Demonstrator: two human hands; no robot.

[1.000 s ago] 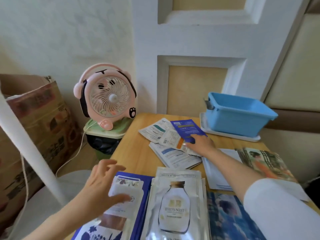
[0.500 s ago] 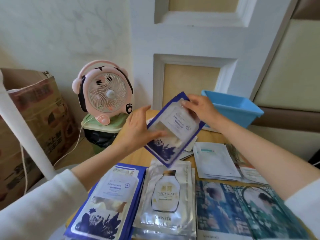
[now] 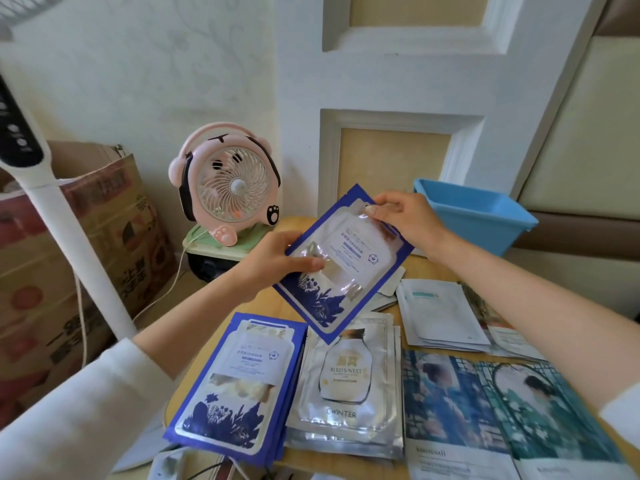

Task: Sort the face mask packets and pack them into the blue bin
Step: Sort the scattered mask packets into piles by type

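Observation:
I hold a blue-and-white face mask packet (image 3: 341,268) tilted above the wooden table (image 3: 304,223). My left hand (image 3: 277,259) grips its lower left edge and my right hand (image 3: 403,220) pinches its top right corner. On the table below lie sorted stacks: blue packets (image 3: 239,386) at the left, silver Bird's Nest packets (image 3: 346,389) in the middle, teal picture packets (image 3: 502,403) at the right. White packets (image 3: 440,310) lie further back. The blue bin (image 3: 478,216) stands at the table's far right, behind my right hand.
A pink desk fan (image 3: 228,185) stands on a green stool left of the table. A white fan pole (image 3: 72,237) and a cardboard box (image 3: 52,251) are at the far left. A white panelled wall rises behind the table.
Both hands left the table and lifted a blue packet into the air. Over the last half second the packet stayed held between them, nearly still.

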